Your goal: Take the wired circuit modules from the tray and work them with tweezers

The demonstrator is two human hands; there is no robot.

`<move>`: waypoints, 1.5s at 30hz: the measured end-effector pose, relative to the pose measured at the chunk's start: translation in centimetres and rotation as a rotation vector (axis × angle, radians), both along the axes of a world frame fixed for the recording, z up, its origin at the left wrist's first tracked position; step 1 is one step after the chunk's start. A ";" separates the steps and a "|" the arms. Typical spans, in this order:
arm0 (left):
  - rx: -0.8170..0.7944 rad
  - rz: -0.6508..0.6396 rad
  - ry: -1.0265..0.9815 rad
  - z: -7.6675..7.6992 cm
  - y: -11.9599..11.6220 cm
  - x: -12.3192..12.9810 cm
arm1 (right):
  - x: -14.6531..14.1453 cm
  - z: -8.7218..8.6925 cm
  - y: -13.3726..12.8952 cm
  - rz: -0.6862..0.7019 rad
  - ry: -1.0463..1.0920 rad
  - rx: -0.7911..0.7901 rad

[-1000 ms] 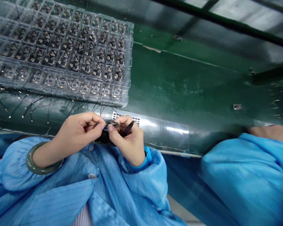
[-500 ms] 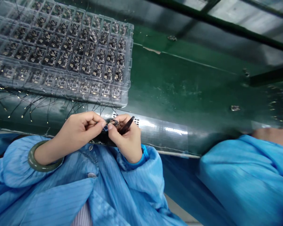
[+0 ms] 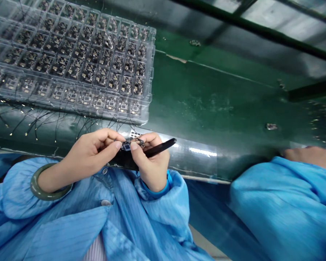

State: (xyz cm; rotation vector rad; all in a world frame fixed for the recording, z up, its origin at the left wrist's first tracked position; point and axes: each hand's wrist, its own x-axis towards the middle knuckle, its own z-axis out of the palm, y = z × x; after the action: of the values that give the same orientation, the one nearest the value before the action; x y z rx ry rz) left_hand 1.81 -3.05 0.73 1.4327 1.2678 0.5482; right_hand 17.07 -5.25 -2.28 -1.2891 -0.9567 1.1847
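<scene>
A small circuit board [image 3: 126, 145] is held between both hands in front of my body. My left hand [image 3: 97, 150] is closed, thumb and index finger pinching the board's left end. My right hand [image 3: 153, 159] grips its right end with thumb and index finger, and also holds a dark slender tool [image 3: 163, 146] that sticks out to the right. The tool's other end is hidden by the hand. Just above the hands lies a sheet with small black rectangles [image 3: 136, 135], partly covered.
Stacked clear trays [image 3: 149, 108] of circuit boards stand at the upper left, with thin black cables [image 3: 55, 127] along their front. Loose boards [image 3: 271, 126] [image 3: 195, 42] lie on the green table [image 3: 206, 83]. Another person's blue sleeve [image 3: 282, 192] is at the right.
My right hand has moved slightly right, and the dark tool now points further right with more of its length showing. More of the board shows between my fingers.
</scene>
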 end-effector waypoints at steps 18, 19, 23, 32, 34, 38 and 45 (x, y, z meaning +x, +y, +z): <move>0.005 0.049 0.010 -0.2 -0.1 0.1 | -0.4 -0.4 -0.2 -0.025 -0.029 0.069; 0.003 0.048 0.010 -0.2 -0.1 0.1 | -0.4 -0.4 -0.2 -0.023 -0.036 0.063; 0.017 0.051 0.023 -0.3 -0.1 0.0 | -0.3 -0.2 -0.2 -0.023 -0.076 0.037; -0.019 0.022 -0.024 -0.1 0.1 0.1 | -0.4 -0.3 -0.7 -0.008 -0.047 0.055; -0.040 0.041 -0.060 0.0 0.1 0.2 | -0.4 -0.3 -0.7 -0.017 -0.044 0.064; -0.110 0.083 -0.197 -0.5 0.0 0.2 | -0.5 -0.2 -0.8 -0.057 -0.045 0.087; -0.184 0.118 -0.310 -1.4 -0.2 0.1 | -0.7 -0.2 -0.8 -0.109 -0.025 0.114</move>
State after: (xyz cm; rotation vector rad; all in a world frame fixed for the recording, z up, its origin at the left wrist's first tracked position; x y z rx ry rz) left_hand 1.90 -3.25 -0.68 1.0784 1.1258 0.6863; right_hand 16.35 -6.00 -2.52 -1.2513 -0.9466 1.0186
